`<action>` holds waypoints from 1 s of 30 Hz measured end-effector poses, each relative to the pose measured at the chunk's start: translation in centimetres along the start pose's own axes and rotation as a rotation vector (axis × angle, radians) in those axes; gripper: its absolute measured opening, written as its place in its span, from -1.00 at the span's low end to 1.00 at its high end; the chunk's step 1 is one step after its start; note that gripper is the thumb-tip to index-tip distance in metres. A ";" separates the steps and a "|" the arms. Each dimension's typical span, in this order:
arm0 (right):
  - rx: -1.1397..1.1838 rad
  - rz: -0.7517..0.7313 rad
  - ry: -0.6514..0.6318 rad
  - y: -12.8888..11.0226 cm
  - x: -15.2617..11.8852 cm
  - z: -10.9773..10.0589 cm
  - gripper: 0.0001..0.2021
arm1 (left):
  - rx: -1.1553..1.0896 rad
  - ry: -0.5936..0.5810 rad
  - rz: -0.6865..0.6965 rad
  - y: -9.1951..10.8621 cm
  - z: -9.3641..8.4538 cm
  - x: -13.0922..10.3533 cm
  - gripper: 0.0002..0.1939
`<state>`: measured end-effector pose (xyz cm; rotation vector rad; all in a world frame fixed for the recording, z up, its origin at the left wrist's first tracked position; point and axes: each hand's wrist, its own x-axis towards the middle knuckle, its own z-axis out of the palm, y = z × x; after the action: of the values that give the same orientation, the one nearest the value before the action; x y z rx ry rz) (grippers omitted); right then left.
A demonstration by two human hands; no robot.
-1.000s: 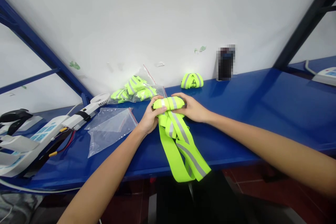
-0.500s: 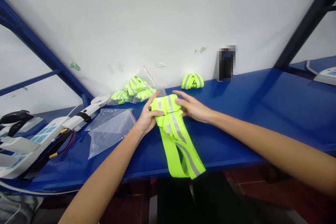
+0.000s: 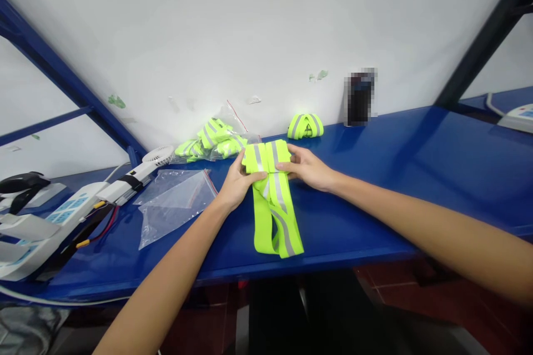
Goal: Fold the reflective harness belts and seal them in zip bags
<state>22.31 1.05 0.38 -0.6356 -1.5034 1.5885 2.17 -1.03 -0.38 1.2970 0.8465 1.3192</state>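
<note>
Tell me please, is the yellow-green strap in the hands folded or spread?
The strap is partly folded: its top is bundled between the hands; long loops trail below.

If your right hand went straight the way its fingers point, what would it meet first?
The right hand would meet the neon strap it holds; beyond that, probably the left hand.

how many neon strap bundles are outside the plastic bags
2: a held bundle between left hand and right hand, a rolled bundle near the wall. No others show.

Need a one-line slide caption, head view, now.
Left hand and right hand hold a partly folded, neon striped strap, with bagged straps behind on a blue table.
</note>
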 end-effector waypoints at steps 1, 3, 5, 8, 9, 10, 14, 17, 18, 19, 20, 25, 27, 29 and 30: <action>0.020 -0.015 0.017 -0.1 0.1 -0.1 -0.47 | 0.012 0.009 -0.016 -0.1 0.0 0.0 -0.27; 0.054 -0.046 0.054 -0.2 0.2 -0.1 -0.48 | 0.032 0.036 -0.076 -0.3 -0.1 0.1 -0.33; 0.073 -0.071 0.090 -0.2 0.3 -0.1 -0.48 | 0.047 0.049 -0.130 -0.4 -0.2 0.1 -0.41; 0.103 -0.068 0.130 -0.3 0.3 0.1 -0.47 | 0.031 0.045 -0.143 -0.1 -0.3 0.2 -0.52; 0.116 -0.060 0.136 -0.3 0.3 0.2 -0.48 | 0.017 0.047 -0.143 0.1 -0.2 0.1 -0.54; 0.131 -0.050 0.140 -0.4 0.2 0.3 -0.49 | 0.001 0.051 -0.145 0.2 -0.1 0.1 -0.55; 0.191 -0.015 0.156 -0.7 0.1 0.7 -0.52 | -0.047 0.045 -0.177 0.6 0.2 0.1 -0.58; 0.242 0.001 0.164 -0.8 0.0 0.7 -0.55 | -0.106 0.056 -0.179 0.4 0.3 0.2 -0.57; 0.259 0.006 0.163 -0.8 0.0 0.7 -0.57 | -0.131 0.064 -0.172 0.3 0.3 0.3 -0.57; 0.275 0.014 0.160 -0.8 0.1 0.7 -0.57 | -0.152 0.068 -0.163 0.1 0.3 0.4 -0.56; 0.291 0.019 0.157 -0.8 0.1 0.6 -0.57 | -0.161 0.075 -0.143 0.0 0.3 0.4 -0.54; 0.303 0.031 0.190 -0.8 0.2 0.4 -0.54 | 0.283 0.182 0.239 0.2 0.0 -0.1 -0.57; 0.274 0.023 0.208 -0.8 0.3 0.3 -0.53 | 0.659 0.157 0.453 0.7 -0.3 -0.5 -0.62; 0.254 0.012 0.204 -0.7 0.4 0.2 -0.53 | 0.972 0.078 0.602 1.4 -0.7 -0.7 -0.67; 0.252 0.010 0.200 -0.7 0.4 0.1 -0.52 | 1.083 0.035 0.649 1.6 -0.9 -0.8 -0.67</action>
<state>22.14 1.25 1.14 -0.6376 -1.1343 1.6367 0.84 -1.93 0.87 2.5585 1.3040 1.3856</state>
